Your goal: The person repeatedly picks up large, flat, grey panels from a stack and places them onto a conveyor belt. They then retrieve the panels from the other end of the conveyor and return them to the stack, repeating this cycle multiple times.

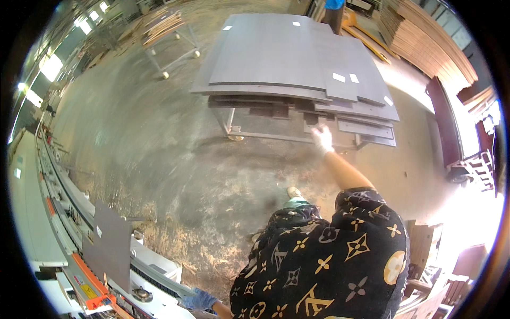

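My right hand (322, 139), in a pale glove, reaches forward to the near edge of a stack of grey panels (271, 53). Motion blurs its fingers, and I cannot make out whether it touches a panel. Pale labels lie on several panels, and darker narrow pieces (255, 103) show under the top ones. Low at my left side, my left hand (200, 299) in a blue glove rests by the end of a long machine (159, 282), its fingers loosely stretched out. A grey panel (109, 244) stands upright in that machine, away from the hand.
A wheeled metal frame (228, 127) carries the panel stack. Another trolley (170, 42) with boards stands at far left. At far right are a yellow pallet jack (366, 40), tall board piles (430, 42) and a dark red panel (445, 122). Someone in blue (334, 4) stands behind the stack.
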The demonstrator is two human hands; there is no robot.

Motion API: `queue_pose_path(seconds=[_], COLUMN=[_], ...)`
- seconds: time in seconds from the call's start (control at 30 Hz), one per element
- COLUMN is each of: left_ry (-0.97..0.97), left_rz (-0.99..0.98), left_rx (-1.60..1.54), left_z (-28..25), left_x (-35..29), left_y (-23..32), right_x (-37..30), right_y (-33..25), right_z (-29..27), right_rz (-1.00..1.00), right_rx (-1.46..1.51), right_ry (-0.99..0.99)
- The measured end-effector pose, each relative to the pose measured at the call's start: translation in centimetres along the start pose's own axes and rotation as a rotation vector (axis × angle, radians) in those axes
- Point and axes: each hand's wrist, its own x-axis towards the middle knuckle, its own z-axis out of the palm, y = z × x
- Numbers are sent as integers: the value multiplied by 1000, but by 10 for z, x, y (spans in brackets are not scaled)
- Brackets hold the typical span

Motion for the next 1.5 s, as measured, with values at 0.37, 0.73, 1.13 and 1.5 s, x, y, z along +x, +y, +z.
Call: queue_pose_path(seconds=[0.37,0.73,1.13,1.5], left_ry=[-394,-1686,-731,641], left_rz=[244,-223,-364,-638], left_rx=[-307,-1331,-1182,-953], left_z=[95,76,26,-173], left_x=[-135,-264,-168,-278], left_y=[277,482,219,13], right_x=[286,38,27,-340], right_y=[103,-24,-45,-164], right_z=[-124,-162,-67,70], right_rz=[653,682,647,430], right_rx=[862,764,873,118], right_ry=[-167,-1035,-1296,-2344])
